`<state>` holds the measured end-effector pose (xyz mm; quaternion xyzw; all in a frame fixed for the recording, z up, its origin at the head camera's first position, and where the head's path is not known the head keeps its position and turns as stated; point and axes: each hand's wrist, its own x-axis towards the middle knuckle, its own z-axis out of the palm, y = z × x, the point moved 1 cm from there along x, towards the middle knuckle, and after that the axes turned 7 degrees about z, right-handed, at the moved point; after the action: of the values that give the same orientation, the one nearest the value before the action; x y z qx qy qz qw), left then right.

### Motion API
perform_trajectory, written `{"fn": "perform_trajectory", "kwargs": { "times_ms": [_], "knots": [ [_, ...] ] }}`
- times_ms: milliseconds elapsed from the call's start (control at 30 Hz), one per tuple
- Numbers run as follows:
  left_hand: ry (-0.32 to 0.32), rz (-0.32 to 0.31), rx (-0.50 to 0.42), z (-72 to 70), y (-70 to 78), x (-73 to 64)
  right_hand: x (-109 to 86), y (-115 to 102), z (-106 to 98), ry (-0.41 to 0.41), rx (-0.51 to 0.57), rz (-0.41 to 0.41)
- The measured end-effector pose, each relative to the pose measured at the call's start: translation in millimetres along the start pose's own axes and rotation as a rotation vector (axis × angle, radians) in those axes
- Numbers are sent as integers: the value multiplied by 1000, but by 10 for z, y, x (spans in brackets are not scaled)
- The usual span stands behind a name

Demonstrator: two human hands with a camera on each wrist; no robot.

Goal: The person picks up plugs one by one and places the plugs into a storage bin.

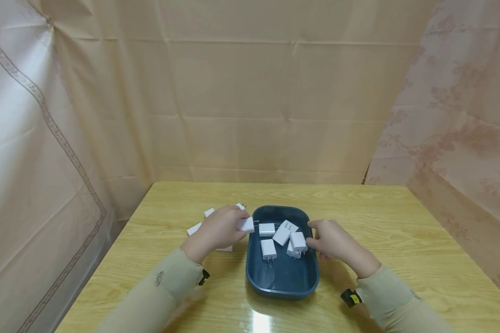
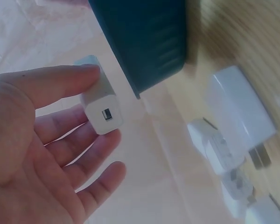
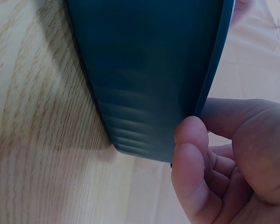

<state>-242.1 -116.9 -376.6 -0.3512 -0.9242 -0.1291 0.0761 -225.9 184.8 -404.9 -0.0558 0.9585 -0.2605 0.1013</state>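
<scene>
My left hand (image 1: 217, 227) pinches a white USB charger (image 1: 246, 225) between thumb and fingers at the left rim of a dark blue plastic bin (image 1: 281, 280). In the left wrist view the charger's USB port (image 2: 107, 114) faces the camera; in the head view its prongs point toward the bin. On the opposite side, my right hand (image 1: 332, 238) grips the bin's right rim, thumb inside and curled fingers (image 3: 189, 163) outside. Several white chargers (image 1: 268, 249) lie in the bin, two of them overlapping at the right.
Several more white chargers (image 1: 194, 228) lie on the wooden table (image 1: 171, 203) left of the bin, partly hidden behind my left hand. Beige curtain cloth (image 1: 250, 115) hangs behind the table, with patterned cloth (image 1: 462, 115) at the right.
</scene>
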Motion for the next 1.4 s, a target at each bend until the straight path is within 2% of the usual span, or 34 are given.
{"fn": "perform_trajectory", "kwargs": {
  "times_ms": [167, 400, 600, 867, 1067, 1400],
  "knots": [
    [-6, 17, 5, 34, 48, 148, 0, -4, 4, 5, -3, -2],
    [-58, -37, -2, 149, 141, 377, -13, -14, -2, 10, -6, -6],
    [-61, -33, -10, 205, 214, 515, -19, -26, -1, 5, -9, 12],
    [-100, -36, 33, 273, 210, 684, -10, -39, 8, 4, -11, 30],
    [-124, -43, 61, 288, 186, 758, -2, -63, -1, 2, -13, 46],
    [-130, -44, 64, 303, 188, 796, -22, -67, -5, 3, -30, 40]
  ]
}}
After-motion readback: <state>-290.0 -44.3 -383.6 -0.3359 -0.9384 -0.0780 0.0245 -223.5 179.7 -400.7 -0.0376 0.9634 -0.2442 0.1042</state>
